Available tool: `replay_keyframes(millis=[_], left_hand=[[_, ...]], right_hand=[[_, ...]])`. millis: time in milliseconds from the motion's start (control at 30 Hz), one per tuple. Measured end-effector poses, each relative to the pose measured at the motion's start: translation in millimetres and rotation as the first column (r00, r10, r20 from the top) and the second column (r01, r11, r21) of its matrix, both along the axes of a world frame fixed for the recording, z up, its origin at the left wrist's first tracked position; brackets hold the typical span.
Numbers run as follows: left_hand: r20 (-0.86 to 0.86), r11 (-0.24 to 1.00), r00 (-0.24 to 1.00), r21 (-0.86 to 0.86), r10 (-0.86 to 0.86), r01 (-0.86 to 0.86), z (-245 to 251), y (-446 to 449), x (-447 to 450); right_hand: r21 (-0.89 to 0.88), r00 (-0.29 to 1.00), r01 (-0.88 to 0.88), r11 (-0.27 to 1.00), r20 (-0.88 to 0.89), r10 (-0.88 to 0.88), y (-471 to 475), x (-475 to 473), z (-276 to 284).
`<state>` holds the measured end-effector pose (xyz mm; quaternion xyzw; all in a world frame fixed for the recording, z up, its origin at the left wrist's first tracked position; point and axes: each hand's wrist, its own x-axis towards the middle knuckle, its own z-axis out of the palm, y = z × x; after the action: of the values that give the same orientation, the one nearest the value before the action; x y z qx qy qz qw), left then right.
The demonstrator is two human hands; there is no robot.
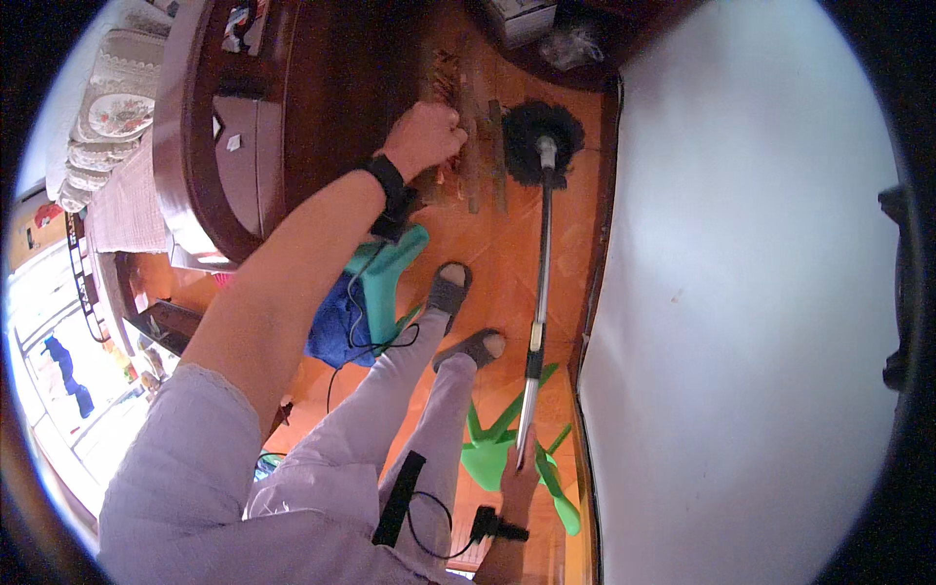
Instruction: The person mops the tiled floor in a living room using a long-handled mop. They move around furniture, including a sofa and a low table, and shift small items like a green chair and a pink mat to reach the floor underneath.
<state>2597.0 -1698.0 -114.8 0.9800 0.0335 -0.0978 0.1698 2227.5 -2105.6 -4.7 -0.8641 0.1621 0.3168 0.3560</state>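
My right hand (519, 472) is closed around the lower end of a silver and black telescopic pole (542, 270). At the pole's far end, a round brush head with black bristles (545, 139) lies over the wooden floor beside the wall's foot. My left hand (431, 139), with a black band at its wrist, reaches forward with curled fingers beside dark brown wooden furniture (351, 88). Blurred reddish-brown, patterned strips (446, 80) show around its fingers; whether it grips them is unclear.
A teal plastic stool (380, 292) with blue cloth (336, 325) stands left of my feet. A green plastic stool (490, 461) is near my right hand. The white wall (731, 292) bounds the right side. A thin black cable hangs by the teal stool.
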Motion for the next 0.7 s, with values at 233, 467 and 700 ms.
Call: replay_keyframes(millis=[233, 467, 700], left_hand=[[-0.131, 0.974, 0.991, 0.222, -0.006, 0.035, -22, 46, 73], [-0.171, 0.934, 0.984, 0.341, -0.048, 0.105, -44, 77, 87], [-0.240, 0.904, 0.965, 0.382, -0.106, 0.194, -86, 108, 79]], right_hand=[[0.002, 0.975, 0.153, 0.988, -0.166, -0.150, 17, 15, 0], [-0.030, 0.975, 0.151, 0.988, -0.160, -0.154, 12, 45, -25], [-0.151, 0.859, 0.190, 0.970, -0.453, -0.239, -9, -77, 46]])
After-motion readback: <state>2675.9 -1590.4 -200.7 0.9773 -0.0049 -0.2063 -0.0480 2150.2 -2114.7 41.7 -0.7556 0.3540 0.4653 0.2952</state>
